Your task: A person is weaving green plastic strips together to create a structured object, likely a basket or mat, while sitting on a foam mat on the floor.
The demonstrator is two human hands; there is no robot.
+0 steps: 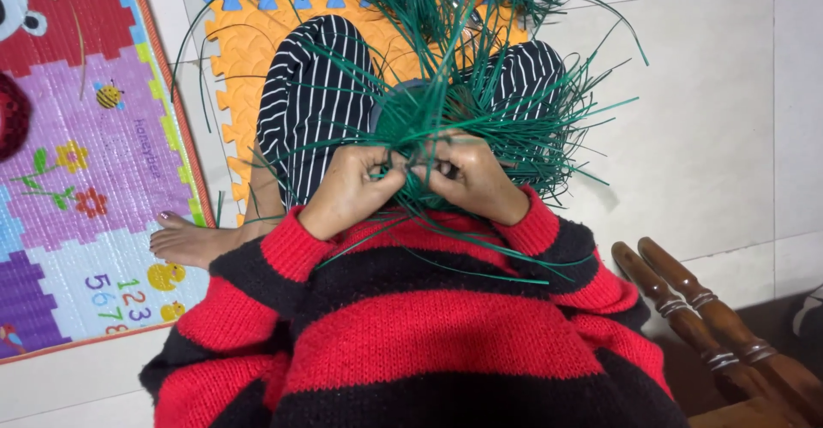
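Note:
A bundle of thin green strips (446,102) fans out over my lap, rising from a dark round woven piece (403,102) between my knees. My left hand (347,192) and my right hand (471,179) meet at the near edge of that piece, fingers pinched on green strips. Loose strip ends trail over my red and black striped sweater (429,325). My legs in black and white striped trousers (300,102) are folded, with a bare foot (193,241) at the left.
An orange and blue foam puzzle mat (240,34) lies under my legs. A colourful printed play mat (77,171) covers the floor at the left. Pale floor tiles (703,137) spread to the right. Turned wooden furniture legs (703,325) stand at the lower right.

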